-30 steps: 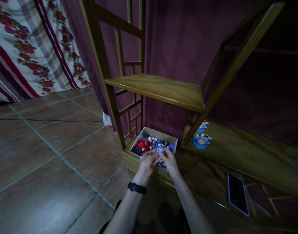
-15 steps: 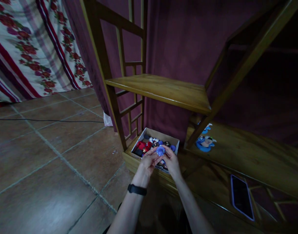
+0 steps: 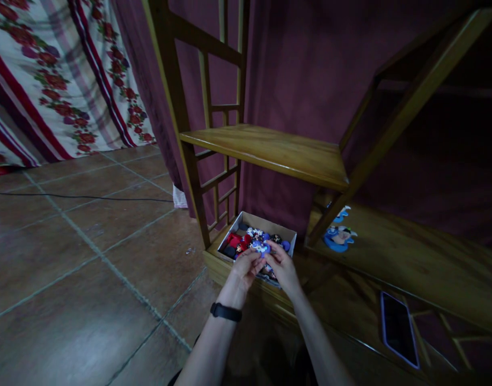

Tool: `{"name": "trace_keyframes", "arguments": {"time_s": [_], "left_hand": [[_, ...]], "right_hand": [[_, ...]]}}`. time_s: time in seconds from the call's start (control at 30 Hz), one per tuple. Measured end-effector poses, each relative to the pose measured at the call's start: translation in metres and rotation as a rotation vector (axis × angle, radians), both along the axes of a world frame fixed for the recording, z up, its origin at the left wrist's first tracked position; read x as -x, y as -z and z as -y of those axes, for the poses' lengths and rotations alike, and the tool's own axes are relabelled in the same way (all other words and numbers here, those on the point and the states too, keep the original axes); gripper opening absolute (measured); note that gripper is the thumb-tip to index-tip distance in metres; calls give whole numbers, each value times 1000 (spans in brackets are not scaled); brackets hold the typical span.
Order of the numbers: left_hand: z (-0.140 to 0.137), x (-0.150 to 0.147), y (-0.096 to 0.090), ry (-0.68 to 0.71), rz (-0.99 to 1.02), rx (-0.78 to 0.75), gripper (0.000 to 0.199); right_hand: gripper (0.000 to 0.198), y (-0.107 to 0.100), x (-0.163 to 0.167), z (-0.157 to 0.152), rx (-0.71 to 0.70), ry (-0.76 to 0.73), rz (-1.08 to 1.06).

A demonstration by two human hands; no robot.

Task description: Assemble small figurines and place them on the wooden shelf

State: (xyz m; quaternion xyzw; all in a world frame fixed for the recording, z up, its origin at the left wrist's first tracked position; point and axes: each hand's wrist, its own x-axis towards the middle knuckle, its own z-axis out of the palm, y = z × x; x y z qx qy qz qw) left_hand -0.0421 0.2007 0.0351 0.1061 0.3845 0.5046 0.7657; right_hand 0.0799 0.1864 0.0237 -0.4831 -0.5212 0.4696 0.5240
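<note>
Between the fingertips of both hands is a small blue-purple and white figurine (image 3: pixel 261 247), held over an open cardboard box (image 3: pixel 270 221). My left hand (image 3: pixel 246 266) grips it from the left, with a black band (image 3: pixel 226 312) on that wrist. From the right, my right hand (image 3: pixel 283 268) closes its thumb and fingers on it. In the box lie several small figurines, among them red ones (image 3: pixel 238 240) at the left and dark and blue ones behind my hands. My hands hide the front part of the box.
The box stands on the low board of a wooden shelf unit (image 3: pixel 265 150), under a higher shelf board. To the right are blue and white figurines (image 3: pixel 337 238) and a phone (image 3: pixel 399 328) lying flat. A black cable (image 3: pixel 80 197) crosses the tiled floor (image 3: pixel 88 289).
The figurine has been turned between my fingers: its round blue underside or top faced me before, and now white and blue details show. My hands stay nearly in place.
</note>
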Motion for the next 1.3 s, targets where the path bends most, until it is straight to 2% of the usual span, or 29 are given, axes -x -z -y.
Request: {"name": "trace_keyframes", "arguments": {"time_s": [0.3, 0.5, 0.67, 0.87, 1.03, 1.17, 1.3], "left_hand": [[0, -5, 0, -64, 1, 0, 23], [0, -9, -3, -40, 3, -50, 18], [1, -10, -4, -2, -14, -109, 22], [1, -12, -1, -35, -98, -210, 35], [3, -13, -3, -42, -179, -234, 29], [7, -14, -6, -69, -248, -314, 30], [10, -15, -10, -130, -304, -388, 25]], "right_hand": [[43, 11, -5, -8, 1, 52, -8], [43, 11, -8, -8, 79, 53, -100], [43, 8, -11, -6, 89, 73, -123], [41, 7, -8, -8, 105, 92, -140], [38, 6, -5, -8, 152, 115, -135], [35, -1, -4, -6, 111, 102, -154], [34, -4, -3, -5, -21, 50, -165]]}}
